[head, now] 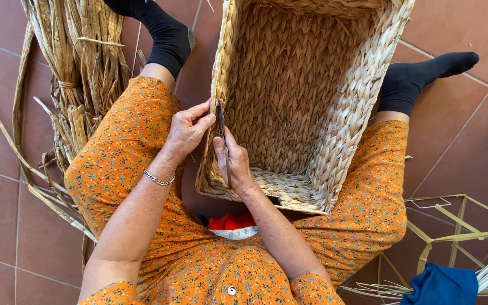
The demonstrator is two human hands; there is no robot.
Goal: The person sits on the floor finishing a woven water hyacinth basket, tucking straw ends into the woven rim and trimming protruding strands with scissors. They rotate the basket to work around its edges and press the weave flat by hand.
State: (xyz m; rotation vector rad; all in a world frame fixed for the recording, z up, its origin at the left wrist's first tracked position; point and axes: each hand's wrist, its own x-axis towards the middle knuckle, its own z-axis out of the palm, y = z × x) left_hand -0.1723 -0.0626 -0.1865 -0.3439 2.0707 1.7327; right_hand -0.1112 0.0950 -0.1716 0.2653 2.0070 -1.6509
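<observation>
Scissors [223,148] in right hand [234,164], left hand [186,133] fingers at basket [334,135] rim.

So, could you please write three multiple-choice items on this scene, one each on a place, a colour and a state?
1. Where does the bundle of dried reeds lie?
A. On the floor beside the person's left leg
B. Inside the basket
C. On the lap

2. What colour are the socks?
A. White
B. Black
C. Orange

3. How does the woven basket stand?
A. Upside down
B. Crushed flat
C. Tipped, opening facing the person

Answers: 1 A, the reeds rest on tiles by that leg. 2 B, both feet show black. 3 C, its inside is visible, while the left hand and right hand work a thin dark tool at its rim.
</observation>
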